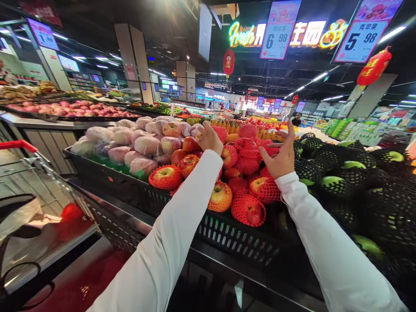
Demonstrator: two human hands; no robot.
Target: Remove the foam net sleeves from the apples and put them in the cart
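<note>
My left hand (209, 138) reaches over the red apples with its fingers partly curled and apart, holding nothing that I can see. Close to its fingertips is a bare red apple (191, 144); whether they touch is unclear. My right hand (282, 152) is open above the pile's right side, thumb and fingers spread. Between and below the hands lie apples in red foam nets, such as a netted apple (248, 209) at the front and a yellow-red apple (220, 197) beside it. A black slatted crate (234, 236) holds them.
Plastic-wrapped pinkish fruit (143, 147) lies left of the apples. Green fruit in black nets (334, 184) is piled on the right. A shopping cart with a red handle (19, 145) stands at the left. Price signs (280, 30) hang overhead.
</note>
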